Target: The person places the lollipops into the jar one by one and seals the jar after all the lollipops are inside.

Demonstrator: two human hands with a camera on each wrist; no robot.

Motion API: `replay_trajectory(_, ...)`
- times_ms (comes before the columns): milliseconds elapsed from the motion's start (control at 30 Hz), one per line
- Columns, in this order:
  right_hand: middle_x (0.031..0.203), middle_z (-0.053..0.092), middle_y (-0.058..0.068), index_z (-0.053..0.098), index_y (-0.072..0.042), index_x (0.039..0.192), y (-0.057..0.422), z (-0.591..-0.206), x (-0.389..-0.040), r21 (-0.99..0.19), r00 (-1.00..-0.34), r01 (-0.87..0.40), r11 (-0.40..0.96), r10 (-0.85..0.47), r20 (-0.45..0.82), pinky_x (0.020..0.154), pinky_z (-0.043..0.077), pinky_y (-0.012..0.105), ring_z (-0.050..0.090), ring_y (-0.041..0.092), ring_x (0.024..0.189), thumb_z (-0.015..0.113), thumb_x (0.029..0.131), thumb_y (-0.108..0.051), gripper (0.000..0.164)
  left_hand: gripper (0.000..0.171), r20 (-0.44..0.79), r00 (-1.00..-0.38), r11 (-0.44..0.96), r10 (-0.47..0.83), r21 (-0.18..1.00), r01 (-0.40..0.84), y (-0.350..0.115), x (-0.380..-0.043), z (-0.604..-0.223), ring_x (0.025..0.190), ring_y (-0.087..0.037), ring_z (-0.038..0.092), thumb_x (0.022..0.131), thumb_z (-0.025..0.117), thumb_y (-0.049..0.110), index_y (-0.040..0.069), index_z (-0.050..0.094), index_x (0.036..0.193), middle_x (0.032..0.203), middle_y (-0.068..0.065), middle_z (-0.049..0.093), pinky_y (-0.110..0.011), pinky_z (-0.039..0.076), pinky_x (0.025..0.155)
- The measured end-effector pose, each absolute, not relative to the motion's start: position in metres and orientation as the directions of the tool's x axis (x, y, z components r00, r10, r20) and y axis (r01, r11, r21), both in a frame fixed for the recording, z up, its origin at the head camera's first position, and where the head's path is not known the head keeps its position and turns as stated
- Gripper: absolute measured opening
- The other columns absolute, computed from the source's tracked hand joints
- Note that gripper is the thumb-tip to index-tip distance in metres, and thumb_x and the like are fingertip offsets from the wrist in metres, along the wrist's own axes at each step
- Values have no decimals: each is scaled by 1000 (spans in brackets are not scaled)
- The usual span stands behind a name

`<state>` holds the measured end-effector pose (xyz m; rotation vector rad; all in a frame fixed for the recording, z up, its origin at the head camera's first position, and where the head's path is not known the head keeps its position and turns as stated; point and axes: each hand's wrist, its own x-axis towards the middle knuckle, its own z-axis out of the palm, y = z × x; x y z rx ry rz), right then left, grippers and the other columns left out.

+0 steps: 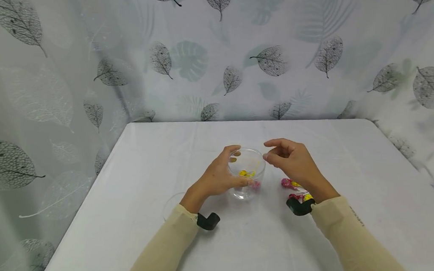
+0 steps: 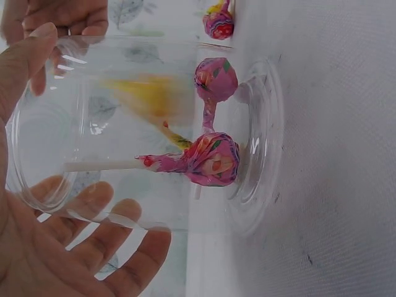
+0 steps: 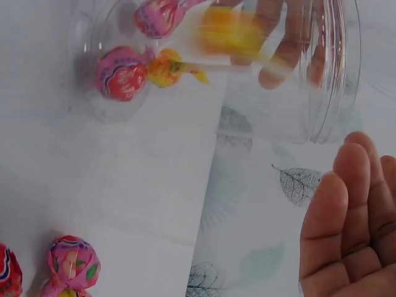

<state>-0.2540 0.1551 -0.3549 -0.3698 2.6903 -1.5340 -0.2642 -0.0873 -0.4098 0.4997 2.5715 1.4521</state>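
My left hand (image 1: 215, 176) grips a clear plastic jar (image 1: 258, 166) from its left side, thumb and fingers spread round the wall. The jar stands upright on the white cloth. Inside it, the left wrist view shows two pink-wrapped lollipops (image 2: 213, 162) near the bottom and a blurred yellow lollipop (image 2: 151, 96) above them. An orange-yellow lollipop (image 3: 165, 68) also lies low in the jar in the right wrist view. Just right of the jar's rim is my right hand (image 1: 295, 161), thumb and fingertips apart, with nothing between them.
Several pink, red and yellow lollipops (image 1: 287, 182) lie on the table right of the jar, partly hidden by my right wrist. A faint clear round lid (image 1: 166, 206) lies beside my left wrist. Leaf-patterned curtains (image 1: 192, 61) hang behind and beside the white table (image 1: 142, 159).
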Motion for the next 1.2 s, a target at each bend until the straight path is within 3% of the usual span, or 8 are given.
replay_trajectory(100,109,72,13,63,-9,135,161,-356,-254,-837,-968,-215,503,-222,116,80,55,31,64,30,93,68,102,-28,38,105,34,-934,483,356,849,215,-86,-264,-410,145,-22,46,77,93,41,27,30,160,157,1,48,-53,46,110)
replay_trajectory(433,112,71,11,66,-8,129,190,-361,-251,-804,-976,-202,559,-185,116,85,54,36,64,26,100,67,102,-26,32,103,28,-939,490,344,847,205,-87,-260,-407,145,-21,46,78,92,42,28,31,159,157,5,48,-54,44,112)
replay_trajectory(600,113,70,11,70,-9,123,214,-367,-247,-747,-988,-130,652,-153,39,83,52,35,62,26,102,67,101,-25,27,102,37,-933,482,357,848,218,-86,-261,-409,146,-21,45,79,92,39,28,30,160,158,3,47,-54,44,112)
replay_trajectory(800,113,70,17,71,-1,122,242,-380,-249,-626,-987,-49,778,-134,-89,72,54,33,65,26,91,66,98,-14,28,103,69,-921,464,383,848,256,-86,-263,-412,145,-22,46,80,92,39,22,30,160,157,2,47,-54,43,113)
replay_trajectory(1000,116,69,23,72,3,120,260,-392,-252,-504,-965,-26,864,-153,-213,73,55,36,64,26,87,67,94,-10,30,105,60,-924,466,377,850,245,-86,-262,-413,145,-21,46,78,92,41,22,30,160,157,3,47,-54,43,113)
replay_trajectory(1200,111,73,19,76,1,113,266,-400,-252,-464,-952,-54,884,-185,-242,75,54,37,60,27,88,70,90,-6,24,103,60,-923,463,379,852,245,-85,-261,-412,145,-21,47,78,92,40,26,31,159,157,4,48,-54,43,113)
